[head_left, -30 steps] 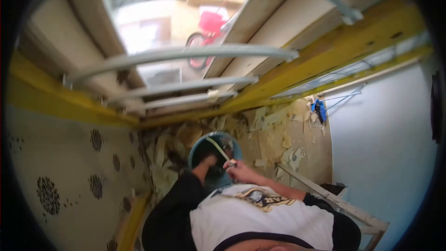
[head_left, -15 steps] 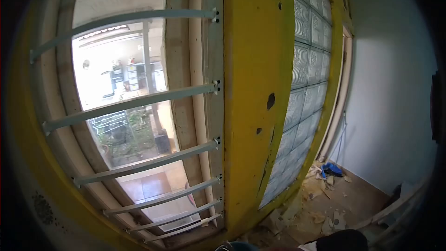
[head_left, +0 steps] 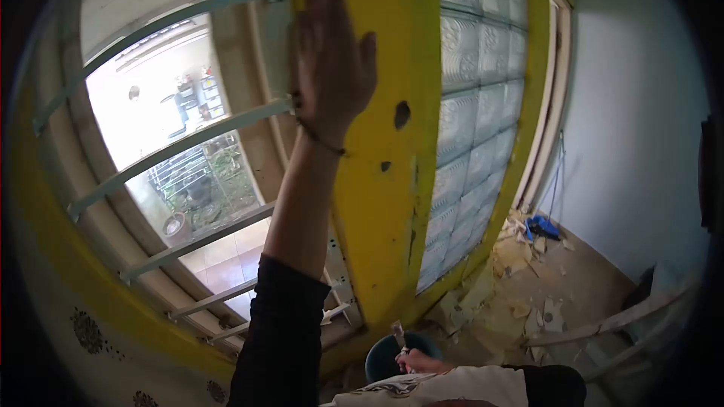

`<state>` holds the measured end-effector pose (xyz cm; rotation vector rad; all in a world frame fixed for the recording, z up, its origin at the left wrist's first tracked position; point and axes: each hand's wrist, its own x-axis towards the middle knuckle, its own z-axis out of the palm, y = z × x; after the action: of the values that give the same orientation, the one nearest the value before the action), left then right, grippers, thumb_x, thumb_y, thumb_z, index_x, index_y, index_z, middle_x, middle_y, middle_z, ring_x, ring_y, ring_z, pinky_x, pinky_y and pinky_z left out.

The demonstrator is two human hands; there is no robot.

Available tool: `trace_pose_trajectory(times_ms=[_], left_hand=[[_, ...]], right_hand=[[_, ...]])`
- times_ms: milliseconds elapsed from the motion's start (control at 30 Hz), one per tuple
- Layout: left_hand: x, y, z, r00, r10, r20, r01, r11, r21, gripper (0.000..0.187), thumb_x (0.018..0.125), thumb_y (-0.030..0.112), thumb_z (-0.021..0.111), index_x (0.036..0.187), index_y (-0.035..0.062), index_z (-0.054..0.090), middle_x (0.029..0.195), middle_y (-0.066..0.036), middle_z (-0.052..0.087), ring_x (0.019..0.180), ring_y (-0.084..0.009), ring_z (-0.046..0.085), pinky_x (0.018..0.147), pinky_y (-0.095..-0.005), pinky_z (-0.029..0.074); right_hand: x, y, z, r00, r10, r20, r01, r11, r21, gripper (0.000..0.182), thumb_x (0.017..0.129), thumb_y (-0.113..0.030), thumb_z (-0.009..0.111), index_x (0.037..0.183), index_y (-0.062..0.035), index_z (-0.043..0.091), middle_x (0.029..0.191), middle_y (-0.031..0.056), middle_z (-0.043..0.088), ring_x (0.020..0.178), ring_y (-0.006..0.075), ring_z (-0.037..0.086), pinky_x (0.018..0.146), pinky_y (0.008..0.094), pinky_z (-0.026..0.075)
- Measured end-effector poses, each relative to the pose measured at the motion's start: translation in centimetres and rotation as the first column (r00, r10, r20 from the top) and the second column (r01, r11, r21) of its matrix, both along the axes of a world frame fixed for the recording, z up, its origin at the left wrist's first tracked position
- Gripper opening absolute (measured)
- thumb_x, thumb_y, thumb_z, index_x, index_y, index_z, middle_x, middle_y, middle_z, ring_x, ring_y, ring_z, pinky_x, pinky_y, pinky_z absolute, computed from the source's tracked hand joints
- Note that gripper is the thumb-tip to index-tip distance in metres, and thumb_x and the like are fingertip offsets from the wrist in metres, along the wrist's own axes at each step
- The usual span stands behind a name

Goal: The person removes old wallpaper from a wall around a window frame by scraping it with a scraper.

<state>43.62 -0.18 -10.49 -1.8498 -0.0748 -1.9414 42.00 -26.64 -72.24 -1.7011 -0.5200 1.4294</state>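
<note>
My left hand [head_left: 332, 60] is raised with its fingers stretched upward and the thumb out to the side. It lies flat against the yellow wall [head_left: 377, 211], beside the window's barred frame. Low in view, my right hand [head_left: 424, 362] is closed around a scraper [head_left: 399, 334] whose flat end points up. A dark teal bucket [head_left: 374, 362] sits just under and behind that hand. Dark holes and chips mark the yellow paint to the right of my left hand.
Pale metal bars [head_left: 188, 143] cross the window on the left. Glass blocks [head_left: 467, 128] fill a panel to the right. Broken plaster-like scraps [head_left: 520, 309] and a blue item [head_left: 541, 227] lie on the floor. A long rail [head_left: 611, 325] slants at lower right.
My left hand has come up into view and now rests on the yellow wall. My right hand with the scraper and the bucket now show at the bottom. The view has shifted slightly right.
</note>
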Motion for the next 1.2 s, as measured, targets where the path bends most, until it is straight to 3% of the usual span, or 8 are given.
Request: trace_pose_trajectory(times_ms=[67, 200, 533, 767, 933, 1067, 1100, 1200], left_hand=[[-0.4, 0.3, -2.9, 0.985, -0.161, 0.055, 0.168, 0.972, -0.164, 0.065, 0.096, 0.025, 0.052, 0.147, -0.0035, 0.023, 0.152, -0.026, 0.022, 0.141, -0.0427, 0.023, 0.114, -0.0495, 0.024], [-1.8, 0.2, -8.9, 0.978, -0.191, -0.081, 0.177, 0.973, -0.148, 0.069, 0.095, 0.026, 0.051, 0.147, -0.0075, 0.018, 0.153, -0.03, 0.017, 0.142, -0.0456, 0.018, 0.114, -0.0516, 0.021], [-3.0, -1.1, -30.2, 0.962, -0.178, -0.206, 0.086, 0.917, -0.389, 0.069, 0.099, 0.036, 0.041, 0.149, -0.0035, 0.016, 0.153, -0.031, 0.011, 0.142, -0.0503, 0.011, 0.114, -0.0567, 0.016], [-5.2, -5.9, -43.7, 0.929, -0.325, -0.175, 0.108, 0.693, -0.713, 0.07, 0.094, 0.023, 0.049, 0.148, -0.0068, 0.016, 0.153, -0.034, 0.006, 0.143, -0.0493, 0.007, 0.115, -0.056, 0.012], [-7.3, -8.4, -49.8, 0.842, -0.529, -0.105, 0.108, 0.356, -0.928, 0.073, 0.086, 0.011, 0.052, 0.146, -0.0097, 0.017, 0.152, -0.034, 0.01, 0.143, -0.0464, 0.011, 0.117, -0.0469, 0.015], [-9.2, -9.2, -51.4, 0.852, -0.523, -0.006, 0.113, 0.194, -0.974, 0.065, 0.084, 0.004, 0.054, 0.143, -0.0031, 0.029, 0.146, -0.03, 0.028, 0.136, -0.0472, 0.027, 0.113, -0.0459, 0.027], [-10.1, -9.8, -51.8, 0.9, -0.436, -0.006, 0.12, 0.26, -0.958, 0.04, 0.082, 0.002, 0.055, 0.122, -0.0008, 0.05, 0.125, -0.027, 0.048, 0.118, -0.044, 0.047, 0.099, -0.0456, 0.041], [-13.2, -11.6, -58.5, 0.781, -0.595, -0.189, -0.2, 0.049, -0.979, 0.012, 0.082, 0.011, 0.06, 0.088, 0.003, 0.055, 0.098, -0.019, 0.059, 0.093, -0.037, 0.059, 0.077, -0.0449, 0.049]], right_hand=[[-0.1, -1.1, 0.6, 0.99, -0.134, -0.054, 0.136, 0.99, 0.036, 0.024, 0.087, -0.023, 0.062, 0.071, -0.0046, 0.062, 0.062, 0.006, 0.062, 0.054, 0.0136, 0.055, 0.05, 0.0302, 0.041], [-0.9, -1.6, 0.3, 0.961, -0.254, -0.107, 0.255, 0.967, 0.002, 0.023, 0.086, -0.021, 0.061, 0.071, -0.004, 0.061, 0.061, 0.0063, 0.06, 0.054, 0.0136, 0.056, 0.051, 0.0299, 0.043], [-1.6, -1.9, 0.7, 0.972, -0.196, -0.13, 0.197, 0.98, -0.005, 0.007, 0.083, -0.011, 0.057, 0.08, -0.0053, 0.06, 0.064, 0.0037, 0.057, 0.055, 0.0142, 0.056, 0.051, 0.03, 0.044], [-0.6, -1.5, 2.6, 0.97, -0.129, -0.207, 0.122, 0.991, -0.044, 0.006, 0.082, -0.005, 0.057, 0.088, -0.0019, 0.057, 0.067, 0.0053, 0.055, 0.056, 0.0158, 0.055, 0.054, 0.0297, 0.046], [0.7, -1.1, 1.5, 0.986, -0.07, -0.149, 0.063, 0.997, -0.05, 0.011, 0.081, -0.003, 0.06, 0.092, -0.0025, 0.059, 0.067, 0.0043, 0.057, 0.056, 0.0164, 0.058, 0.056, 0.0309, 0.05], [1.7, -0.8, 1.3, 0.988, -0.096, -0.121, 0.081, 0.989, -0.121, 0.012, 0.081, -0.003, 0.06, 0.093, -0.0035, 0.059, 0.067, 0.0042, 0.056, 0.056, 0.0164, 0.057, 0.055, 0.0311, 0.05], [2.0, -0.5, 1.5, 0.981, -0.119, -0.153, 0.1, 0.987, -0.128, 0.012, 0.081, -0.005, 0.059, 0.093, -0.0034, 0.059, 0.066, 0.0042, 0.056, 0.054, 0.0163, 0.056, 0.052, 0.0308, 0.048], [2.5, 0.6, 2.1, 0.978, -0.131, -0.164, 0.115, 0.988, -0.101, 0.013, 0.082, -0.008, 0.058, 0.095, -0.0041, 0.059, 0.065, 0.004, 0.056, 0.053, 0.0162, 0.056, 0.049, 0.0306, 0.047]])
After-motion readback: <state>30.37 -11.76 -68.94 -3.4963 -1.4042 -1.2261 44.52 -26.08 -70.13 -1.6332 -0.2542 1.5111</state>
